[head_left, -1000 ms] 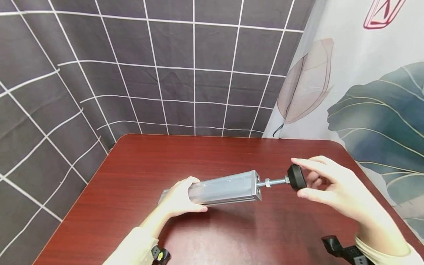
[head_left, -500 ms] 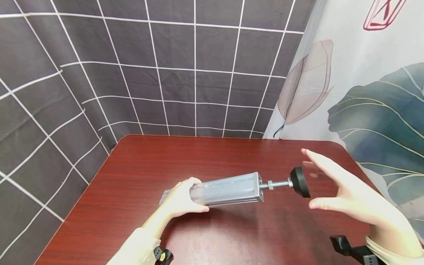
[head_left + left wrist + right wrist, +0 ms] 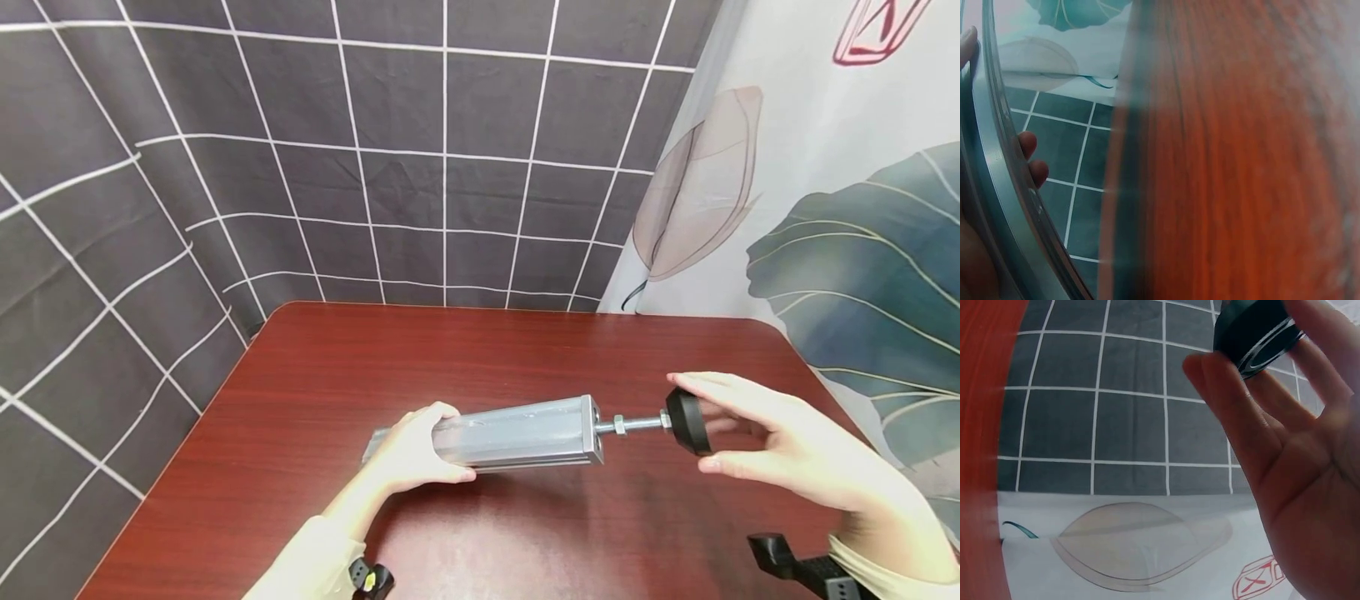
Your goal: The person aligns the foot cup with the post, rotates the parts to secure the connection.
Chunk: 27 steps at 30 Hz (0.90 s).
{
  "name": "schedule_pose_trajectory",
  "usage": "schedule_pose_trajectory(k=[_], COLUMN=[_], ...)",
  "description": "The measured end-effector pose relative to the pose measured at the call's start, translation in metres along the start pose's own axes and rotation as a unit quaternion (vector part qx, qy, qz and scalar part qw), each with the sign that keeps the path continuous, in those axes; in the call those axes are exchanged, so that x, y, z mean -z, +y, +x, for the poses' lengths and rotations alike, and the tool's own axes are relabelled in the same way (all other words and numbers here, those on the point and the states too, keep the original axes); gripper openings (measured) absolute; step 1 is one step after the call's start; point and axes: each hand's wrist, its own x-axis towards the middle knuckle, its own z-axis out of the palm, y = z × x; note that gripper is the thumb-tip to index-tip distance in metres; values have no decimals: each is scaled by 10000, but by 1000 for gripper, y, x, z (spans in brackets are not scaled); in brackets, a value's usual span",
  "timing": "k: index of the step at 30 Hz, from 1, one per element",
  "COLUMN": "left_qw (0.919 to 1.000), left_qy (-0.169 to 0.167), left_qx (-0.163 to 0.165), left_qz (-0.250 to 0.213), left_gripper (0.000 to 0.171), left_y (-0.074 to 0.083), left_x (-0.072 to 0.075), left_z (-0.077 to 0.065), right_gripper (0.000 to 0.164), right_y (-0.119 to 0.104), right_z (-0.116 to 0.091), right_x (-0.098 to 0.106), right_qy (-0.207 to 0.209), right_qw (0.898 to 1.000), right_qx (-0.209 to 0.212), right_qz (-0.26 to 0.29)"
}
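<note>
My left hand (image 3: 408, 450) grips the rear part of a silver air cylinder (image 3: 521, 433), its thumb on the near side. In the left wrist view two fingertips (image 3: 1038, 172) curl round the far edge of the cylinder. From its right end sticks a threaded rod (image 3: 641, 423) with a hex nut (image 3: 619, 425). A black round foot (image 3: 686, 421) caps the rod's tip. My right hand (image 3: 795, 446) pinches this foot, fingers above and thumb below. The right wrist view shows the foot (image 3: 1254, 334) between thumb and fingers, partly cut off by the frame's top.
A red-brown wooden table (image 3: 360, 358) lies beneath both hands. Behind it hangs a dark grey cloth with white grid lines (image 3: 480, 192). A white curtain with leaf prints (image 3: 795, 292) borders the table at the right.
My right hand came off the black foot, its fingers spreading to the right, and now has closed back on it. The left hand and cylinder have shifted only slightly.
</note>
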Motion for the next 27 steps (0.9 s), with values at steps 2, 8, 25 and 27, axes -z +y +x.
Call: schedule_pose_trajectory(k=[2, 8, 25, 27], left_qw=[10000, 10000, 9999, 9998], left_qy=[-15, 10, 14, 18], left_qx=[-44, -31, -36, -106], left_qz=[-4, -60, -155, -161], left_gripper=[69, 69, 67, 67], left_y=[0, -1, 0, -1], left_x=[0, -1, 2, 2], left_z=[0, -1, -3, -3], right_gripper=[85, 64, 105, 101], right_y=[-2, -12, -12, -8], right_z=[-1, 1, -8, -8], right_x=[-1, -6, 4, 2], right_qy=[148, 605, 280, 246], right_qw=[9996, 9838, 9932, 9944], right_qx=[-233, -1569, -276, -105], right_qz=[13, -619, -1100, -1022])
